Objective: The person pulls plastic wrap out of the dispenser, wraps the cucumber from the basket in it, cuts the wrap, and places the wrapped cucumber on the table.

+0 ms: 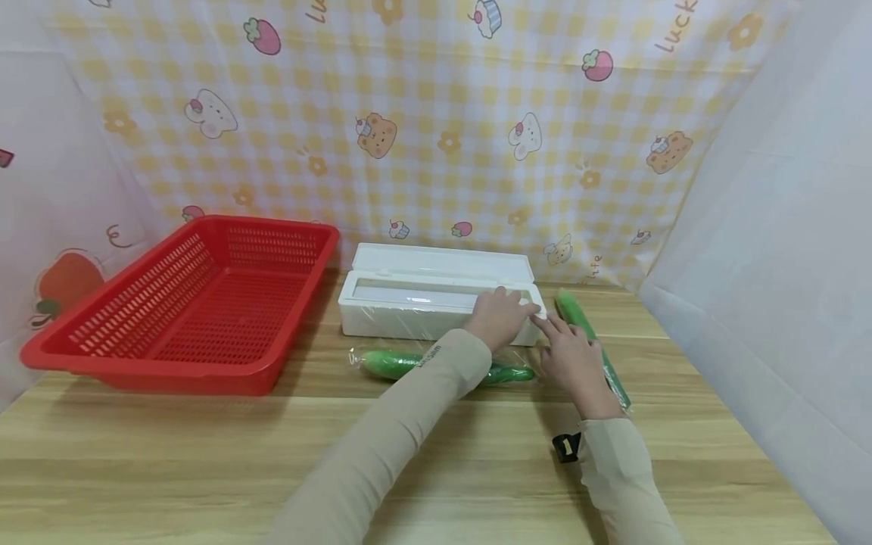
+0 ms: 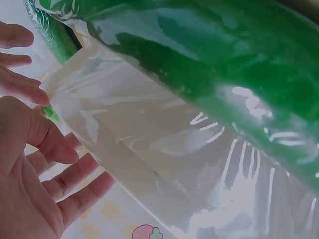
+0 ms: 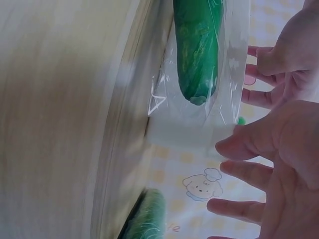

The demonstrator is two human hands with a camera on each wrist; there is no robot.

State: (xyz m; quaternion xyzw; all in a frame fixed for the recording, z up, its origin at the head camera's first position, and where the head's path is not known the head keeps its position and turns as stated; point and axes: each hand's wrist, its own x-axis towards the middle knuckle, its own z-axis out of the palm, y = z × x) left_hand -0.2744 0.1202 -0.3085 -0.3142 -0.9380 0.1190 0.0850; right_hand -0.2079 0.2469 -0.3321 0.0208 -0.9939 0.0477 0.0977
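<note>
A white cling film dispenser box [image 1: 409,314] lies lengthwise with its lid [image 1: 443,261] raised at the back. Clear film comes down its front over a cucumber [image 1: 388,364], partly hidden by the left sleeve. My left hand [image 1: 500,318] rests at the box's right end, its fingers extended over the top edge. Beside it, my right hand [image 1: 572,359] touches the box's right corner; in the right wrist view its thumb is at the box edge and its fingers [image 3: 239,210] are spread. A second cucumber [image 1: 572,310], film-wrapped, lies right of that hand.
A red perforated plastic basket [image 1: 272,356] stands on the left of the wooden table [image 1: 170,469]. Behind the box hangs a patterned yellow-checked cloth [image 1: 443,174]. A small black object [image 1: 566,447] is beside the right sleeve.
</note>
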